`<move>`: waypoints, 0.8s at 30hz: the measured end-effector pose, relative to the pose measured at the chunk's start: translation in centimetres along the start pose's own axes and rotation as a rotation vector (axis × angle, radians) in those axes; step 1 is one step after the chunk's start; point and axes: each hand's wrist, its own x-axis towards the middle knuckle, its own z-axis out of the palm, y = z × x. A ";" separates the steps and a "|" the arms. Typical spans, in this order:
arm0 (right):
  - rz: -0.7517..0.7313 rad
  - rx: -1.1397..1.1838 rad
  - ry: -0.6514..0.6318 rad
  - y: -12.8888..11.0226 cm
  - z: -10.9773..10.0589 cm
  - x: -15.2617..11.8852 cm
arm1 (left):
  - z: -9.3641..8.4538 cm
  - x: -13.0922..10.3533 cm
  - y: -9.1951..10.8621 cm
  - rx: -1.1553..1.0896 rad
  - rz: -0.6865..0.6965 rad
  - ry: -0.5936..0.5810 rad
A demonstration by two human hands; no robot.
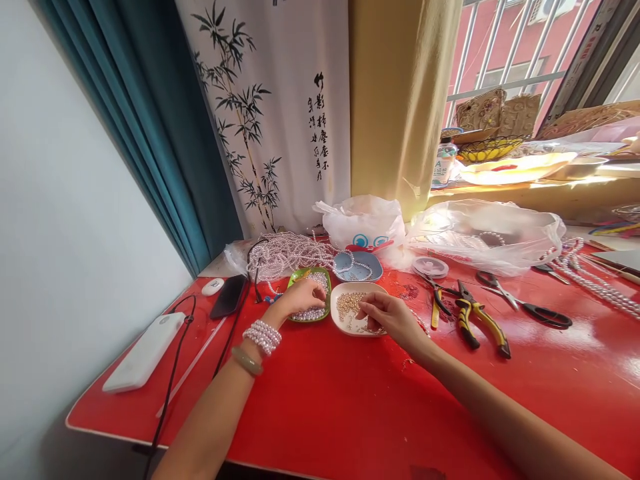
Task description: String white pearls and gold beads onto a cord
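Note:
My left hand [301, 297], wearing pearl strands and a bangle at the wrist, is over a green dish [329, 308] of pearly beads [314, 312]. Its fingers are curled together with the tips low near the beads; anything between them is too small to make out. A white dish [336, 324] with gold beads [350, 304] and some silvery ones lies just to the right. Above its right side my right hand [393, 316] has thumb and forefinger pinched together; what they hold, if anything, cannot be seen.
Behind the dishes are a blue dish [345, 263], heaped pearl strands [295, 253] and plastic bags [363, 220]. Pliers [475, 317], smaller pliers [437, 293] and scissors [530, 307] lie to the right. A phone [229, 297], a power bank [145, 350] and cables are at left.

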 end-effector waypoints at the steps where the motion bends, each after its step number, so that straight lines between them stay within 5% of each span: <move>1: -0.001 -0.005 0.000 0.0 0.0 0.0 | -0.1 -0.1 0.1 0.017 -0.006 0.004; 8: -0.013 -0.025 -0.008 0.0 0.1 0.0 | -0.3 -0.4 1.3 0.079 -0.046 0.124; 20: -0.020 -0.106 -0.004 -0.3 0.1 -0.3 | -0.2 -0.1 1.6 -0.432 -0.121 0.210; 24: -0.024 -0.090 -0.028 -0.5 0.1 -0.5 | 0.3 -0.3 2.8 -0.746 -0.109 0.091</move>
